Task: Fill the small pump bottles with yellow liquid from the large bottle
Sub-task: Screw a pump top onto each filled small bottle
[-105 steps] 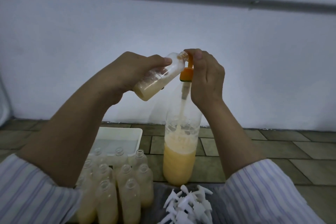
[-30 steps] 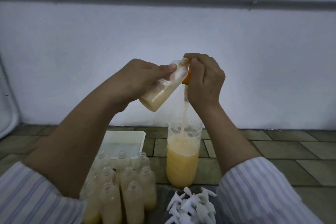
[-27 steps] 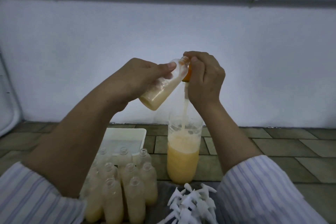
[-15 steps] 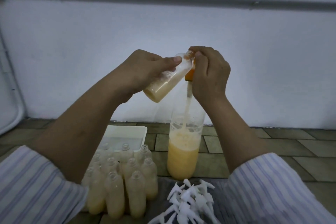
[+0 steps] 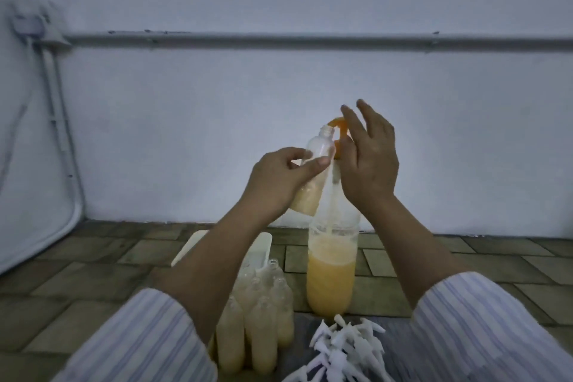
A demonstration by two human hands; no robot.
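My left hand (image 5: 280, 183) pinches a small bottle (image 5: 313, 172) between thumb and fingertips, gripping it mid-body; bottle is tilted, open neck up and toward the right, pale yellow liquid filling roughly its lower half. My right hand (image 5: 369, 161) is spread, fingers loose and apart, palm side toward the orange pump head (image 5: 339, 136); it sits right against the pump, can't tell if it actually touches. Small bottle's neck is just beside the pump spout. Striped sleeves (image 5: 483, 332) pushed up on both forearms. Background: plain white wall (image 5: 279, 102) with a grey pipe (image 5: 310, 39) running across it, brown tiled floor (image 5: 77, 273) below. Large bottle (image 5: 331, 270) stands upright on the floor under the pump, yellow liquid in about the lower part, clear above. White tray (image 5: 263, 245) behind my left forearm, mostly hidden. Cluster of uncapped small bottles (image 5: 257, 319) stands upright left of the large bottle, touching each other, filled with pale yellow liquid. Pile of white pump tops (image 5: 344, 350) lies on a dark mat (image 5: 300, 347), in front of the large bottle, near the right sleeve.
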